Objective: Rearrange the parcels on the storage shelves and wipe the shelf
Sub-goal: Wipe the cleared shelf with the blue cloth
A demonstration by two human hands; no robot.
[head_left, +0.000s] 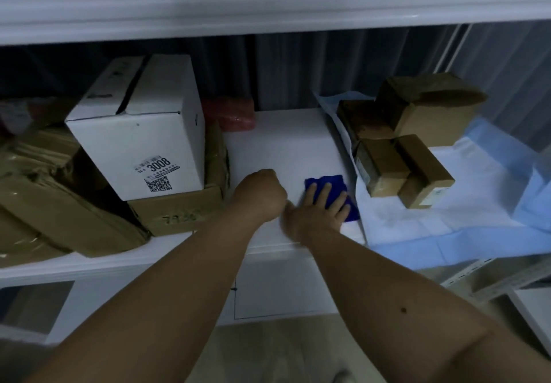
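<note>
White shelf (283, 144) bears brown parcels (411, 141), blue cloth (334, 185), blue sheet (447, 227)

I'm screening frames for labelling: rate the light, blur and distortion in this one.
Head view: dim and blue-tinted; the upper shelf edge is smeared by motion blur; the right hand on the blue cloth is slightly soft; wide-angle distortion bends the shelf; the 3008 label on the white box stays readable.
</note>
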